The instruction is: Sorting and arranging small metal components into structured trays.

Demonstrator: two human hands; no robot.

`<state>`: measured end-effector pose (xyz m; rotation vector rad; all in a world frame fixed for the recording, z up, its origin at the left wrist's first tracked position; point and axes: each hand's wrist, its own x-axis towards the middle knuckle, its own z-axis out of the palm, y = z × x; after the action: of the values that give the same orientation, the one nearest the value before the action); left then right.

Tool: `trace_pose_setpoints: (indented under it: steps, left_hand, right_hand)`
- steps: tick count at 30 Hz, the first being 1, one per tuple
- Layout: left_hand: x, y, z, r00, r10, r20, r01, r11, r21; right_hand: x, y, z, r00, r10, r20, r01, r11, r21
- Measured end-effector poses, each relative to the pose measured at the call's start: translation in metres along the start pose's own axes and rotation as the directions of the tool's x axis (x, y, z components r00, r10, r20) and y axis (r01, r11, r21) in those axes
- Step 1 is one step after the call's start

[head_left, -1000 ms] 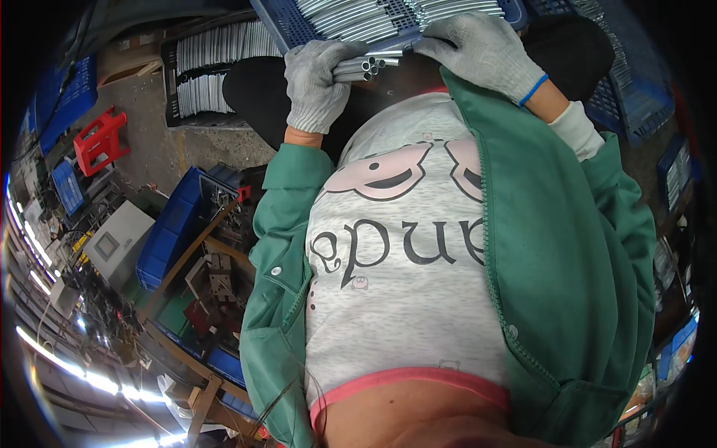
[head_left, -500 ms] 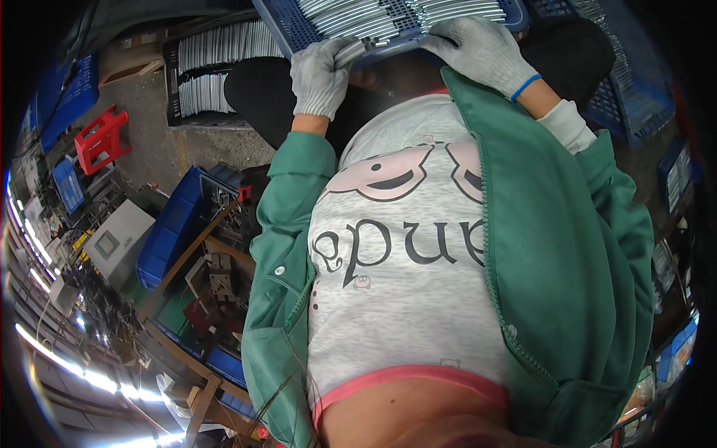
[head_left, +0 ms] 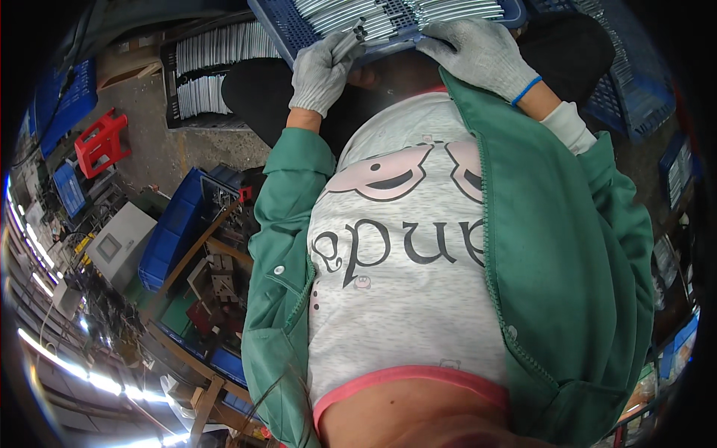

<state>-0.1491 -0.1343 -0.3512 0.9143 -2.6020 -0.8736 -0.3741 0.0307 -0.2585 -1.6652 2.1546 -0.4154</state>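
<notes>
In my left hand [head_left: 321, 75], gloved in grey knit, is a small bundle of short metal tubes [head_left: 348, 46], its open ends tilted up toward the far right. My fingers are closed round the bundle, just at the near edge of a blue plastic crate [head_left: 407, 39]. Rows of shiny slim metal tubes [head_left: 455, 10] fill that crate, which sits at my lap. My right hand [head_left: 482, 58], in a matching glove with a blue cuff band, is closed over the crate's near rim. Its fingertips are partly hidden.
A black crate [head_left: 173, 101] with more metal tubes stands on the floor at the left. Farther left are a red plastic stool [head_left: 102, 143] and a blue bin [head_left: 170, 237] beside a wooden-framed bench. Another blue crate [head_left: 635, 101] lies at the right.
My left hand has turned and drawn slightly left, so the tubes in it point more upward, with their open ends showing. The right hand is nearly unmoved.
</notes>
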Motion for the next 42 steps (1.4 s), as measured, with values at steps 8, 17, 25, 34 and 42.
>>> trace_pose_setpoints:
  steps: [8,17,25,34,42]
  left_hand:
    - [-0.006,0.005,-0.008,0.997,0.007,0.080,-0.001,0.997,-0.077]
    - [-0.014,0.030,-0.007,0.985,0.126,-0.121,-0.118,0.990,0.075]
    - [-0.016,0.043,-0.010,0.952,0.238,-0.195,-0.216,0.968,0.129]
    - [-0.019,0.034,-0.005,0.947,0.229,-0.224,-0.215,0.973,0.085]
    - [-0.020,0.035,-0.004,0.955,0.198,-0.221,-0.184,0.979,0.085]
  right_hand:
    - [0.000,-0.012,-0.014,0.996,-0.027,0.080,0.030,0.999,-0.035]
    - [-0.001,0.000,0.004,0.992,-0.123,-0.004,0.122,0.985,-0.119]
    - [0.002,-0.007,-0.007,0.994,-0.052,0.092,0.056,0.997,-0.046]
    - [0.007,-0.016,-0.020,0.973,0.004,0.232,0.002,1.000,-0.026]
    - [0.004,-0.008,-0.008,0.970,-0.053,0.237,0.046,0.998,0.037]
